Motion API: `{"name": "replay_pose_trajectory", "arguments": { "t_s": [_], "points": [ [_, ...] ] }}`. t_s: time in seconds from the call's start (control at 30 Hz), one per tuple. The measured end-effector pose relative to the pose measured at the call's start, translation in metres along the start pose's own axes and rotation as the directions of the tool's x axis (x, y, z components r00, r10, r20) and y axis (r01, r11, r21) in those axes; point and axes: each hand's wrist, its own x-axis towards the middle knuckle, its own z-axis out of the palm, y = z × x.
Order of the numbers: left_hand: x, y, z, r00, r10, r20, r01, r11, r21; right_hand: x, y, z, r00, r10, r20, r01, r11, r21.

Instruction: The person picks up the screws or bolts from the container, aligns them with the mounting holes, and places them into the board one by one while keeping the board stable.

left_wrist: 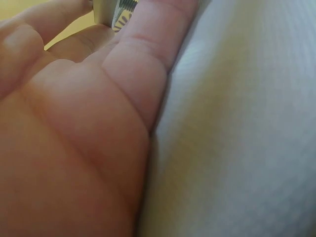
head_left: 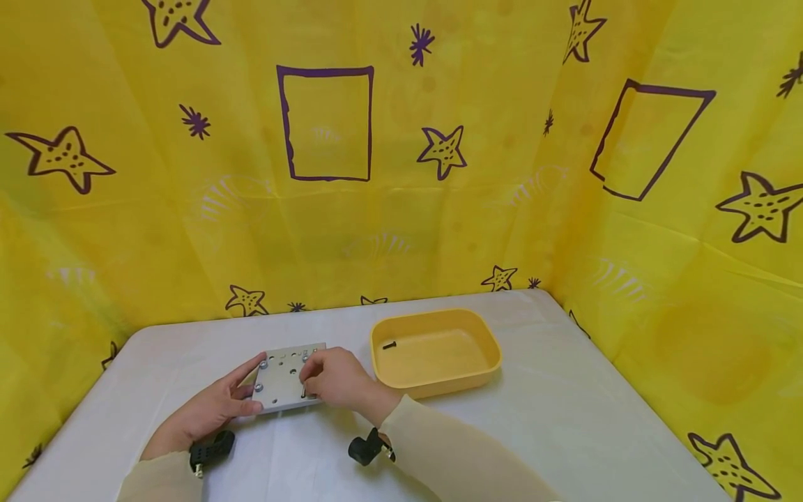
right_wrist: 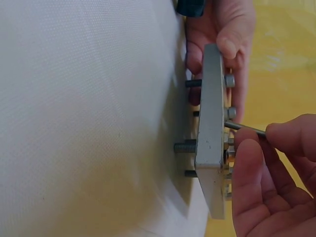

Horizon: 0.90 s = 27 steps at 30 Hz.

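A light grey metal plate [head_left: 284, 385] with holes and several bolts in it stands just off the table, its bolt ends poking out below in the right wrist view. My left hand [head_left: 216, 406] grips the plate's left end, thumb on the near corner and fingers at the edge and underneath. Between thumb and fingertips, my right hand [head_left: 339, 378] pinches a thin metal rod [right_wrist: 245, 129], slanted, with its tip right at the plate's upper face among the bolt heads. The rod's other end is hidden in the fingers. Only a plate corner [left_wrist: 102, 11] shows past the left fingers.
A yellow plastic tray [head_left: 433, 383] stands right of the plate, beyond the right forearm, with a dark screw [head_left: 389, 345] inside. Yellow patterned cloth [head_left: 401, 230] walls the back and sides of the white-covered table [head_left: 533, 432].
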Motion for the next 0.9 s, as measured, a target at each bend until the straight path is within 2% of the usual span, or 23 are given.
{"name": "replay_pose_trajectory", "arguments": {
  "t_s": [0.23, 0.4, 0.47, 0.53, 0.63, 0.73, 0.83, 0.9],
  "points": [
    [0.001, 0.001, 0.0, 1.0, -0.011, -0.011, 0.011, 1.0, 0.002, 0.001, 0.002, 0.0, 1.0, -0.02, 0.008, 0.021, 0.999, -0.039],
    [0.002, 0.001, -0.001, 0.999, -0.029, -0.035, 0.029, 1.0, 0.007, 0.001, 0.002, -0.002, 1.0, 0.0, 0.009, 0.001, 0.999, -0.05],
    [0.003, 0.001, -0.001, 0.999, -0.031, -0.038, 0.031, 1.0, 0.001, 0.0, 0.003, -0.004, 1.0, 0.002, 0.003, -0.002, 1.0, -0.025],
    [0.003, 0.0, -0.001, 0.999, -0.021, -0.028, 0.021, 1.0, -0.001, -0.002, 0.006, -0.009, 1.0, -0.007, -0.02, 0.008, 0.999, 0.044],
    [0.003, -0.002, 0.0, 0.999, -0.022, -0.027, 0.022, 1.0, 0.008, -0.004, 0.014, -0.028, 0.995, 0.01, -0.095, 0.012, 0.975, 0.22],
    [0.003, -0.003, 0.0, 0.999, -0.033, -0.041, 0.034, 0.999, 0.032, -0.004, 0.026, -0.059, 0.974, 0.064, -0.218, 0.019, 0.933, 0.36],
    [0.002, -0.004, -0.002, 0.999, -0.031, -0.041, 0.032, 0.999, 0.039, -0.002, 0.042, -0.088, 0.943, 0.14, -0.302, -0.025, 0.935, 0.354],
    [0.003, -0.004, -0.003, 0.999, -0.027, -0.033, 0.028, 0.999, 0.03, 0.0, 0.055, -0.102, 0.938, 0.171, -0.302, -0.081, 0.954, 0.289]
  ]
}}
